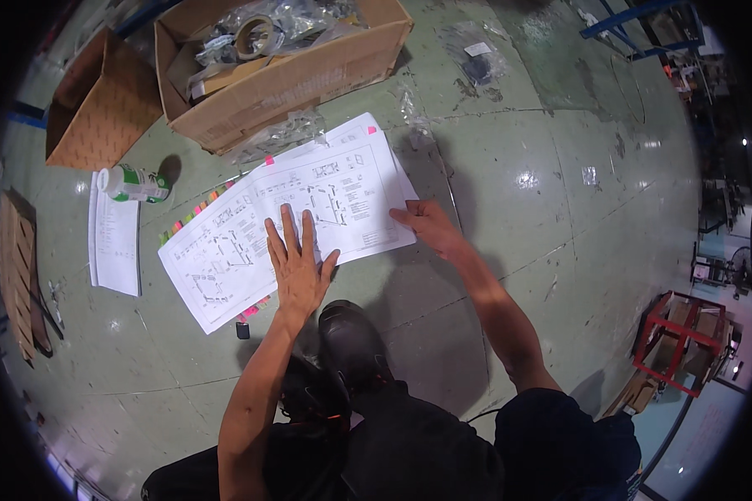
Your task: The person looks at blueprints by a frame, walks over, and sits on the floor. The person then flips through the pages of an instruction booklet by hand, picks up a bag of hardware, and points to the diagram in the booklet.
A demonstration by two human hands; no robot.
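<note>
A stack of large white drawing sheets with line diagrams lies spread on the green floor. Coloured index tabs stick out along its far left edge, and a few pink ones show elsewhere. My left hand rests flat on the top sheet with its fingers spread. At the right edge of the stack, my right hand pinches the sheet's lower right corner between thumb and fingers. How many sheets it grips is hidden.
Beyond the sheets stands an open cardboard box holding plastic bags and a tape roll. Left of it are a smaller carton, a white-green bottle and a paper pad. A red metal frame stands far right.
</note>
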